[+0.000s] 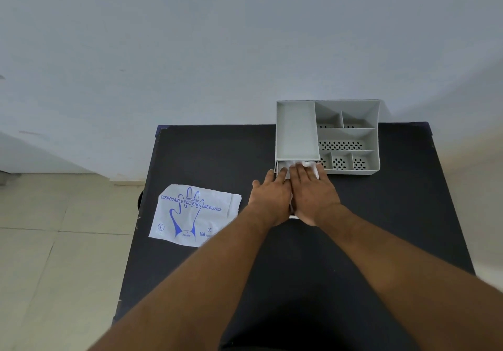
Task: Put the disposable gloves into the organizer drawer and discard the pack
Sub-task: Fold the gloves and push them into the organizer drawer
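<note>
Down in the head view, both hands are lying flat and side by side on the black table, palms down. The left hand and the right hand are touching along their inner edges. Their fingers are stretched out straight and close together, clamping nothing and pressing down on the white disposable gloves. The gloves are sitting crumpled in the drawer, which is standing pulled out from the front of the grey organizer, under its long left tray. The hands are hiding most of the drawer. The glove pack is lying flat on the table to the left of the hands, apart from them, its left edge hanging over the table's side above the tiled floor.
</note>
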